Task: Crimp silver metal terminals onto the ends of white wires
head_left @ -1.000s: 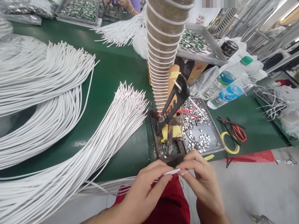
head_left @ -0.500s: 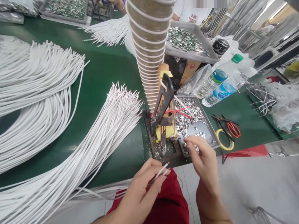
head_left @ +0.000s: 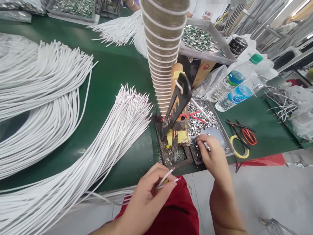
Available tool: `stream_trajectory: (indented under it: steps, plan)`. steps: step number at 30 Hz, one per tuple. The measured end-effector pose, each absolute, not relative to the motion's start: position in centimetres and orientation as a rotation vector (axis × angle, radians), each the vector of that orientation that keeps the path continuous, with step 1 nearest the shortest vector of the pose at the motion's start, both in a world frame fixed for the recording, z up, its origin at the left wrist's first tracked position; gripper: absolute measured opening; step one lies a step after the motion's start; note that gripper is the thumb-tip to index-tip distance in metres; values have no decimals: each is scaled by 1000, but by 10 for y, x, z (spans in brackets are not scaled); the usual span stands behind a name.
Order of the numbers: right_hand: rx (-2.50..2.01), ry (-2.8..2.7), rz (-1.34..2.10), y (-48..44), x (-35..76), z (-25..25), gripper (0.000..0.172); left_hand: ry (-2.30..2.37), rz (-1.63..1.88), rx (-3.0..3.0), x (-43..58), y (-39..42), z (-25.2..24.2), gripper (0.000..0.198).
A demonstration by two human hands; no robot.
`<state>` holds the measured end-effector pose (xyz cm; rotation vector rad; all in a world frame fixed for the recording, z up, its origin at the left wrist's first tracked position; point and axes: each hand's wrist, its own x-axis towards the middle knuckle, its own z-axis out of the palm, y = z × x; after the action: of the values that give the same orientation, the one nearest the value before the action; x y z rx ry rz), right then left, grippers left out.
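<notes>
My left hand (head_left: 148, 195) is closed around two white cable ends (head_left: 167, 175), which stick out between thumb and fingers and spread apart at the tips. Over a small dark tray (head_left: 195, 158), my right hand (head_left: 215, 153) pinches thumb and fingertips together; the piece between them, if any, is too small to make out. Small metal connector shells (head_left: 201, 122) lie in the larger grey tray (head_left: 226, 143) beside it. Between and beyond my hands, a soldering iron (head_left: 174, 147) points down in a dark metal stand (head_left: 162, 153).
A ribbed exhaust hose (head_left: 163, 55) rises behind the iron. Bundled white cables (head_left: 110, 140) cover the left side. Water bottles (head_left: 234, 98), pliers (head_left: 248, 135) and a yellow tape roll (head_left: 239, 147) lie right. A raised tray (head_left: 220, 39) holds green-and-silver parts.
The view has shifted slightly, moving the bench rightward in the picture. My right fingertips have shifted a little over the small tray. The cable ends in my left hand now stand wider apart.
</notes>
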<state>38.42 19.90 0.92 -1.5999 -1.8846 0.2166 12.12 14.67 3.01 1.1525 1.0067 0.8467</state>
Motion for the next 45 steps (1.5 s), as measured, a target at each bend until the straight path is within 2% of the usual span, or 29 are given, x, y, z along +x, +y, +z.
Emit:
stream_trajectory:
  steps: [5,8,12,24,35,45]
  plan:
    - [-1434,-1693,407,166,365,19,13,1034,835,1083,123,152,31,18]
    - [-1289,-1763,567,152,348,24,19,1035,860,1062,124,155,33,22]
    - [-1206,-1878,612,146,329,28,23,1016,881,973,126,157,39,21]
    - [-1168,-1899,398,142,320,27,30,953,868,768,128,160,37,19]
    - [-1193,-1898,121,144,313,20,24,925,936,649,128,170,36,18]
    - [-1157,-1924,55,144,310,21,22,946,927,611,127,172,44,20]
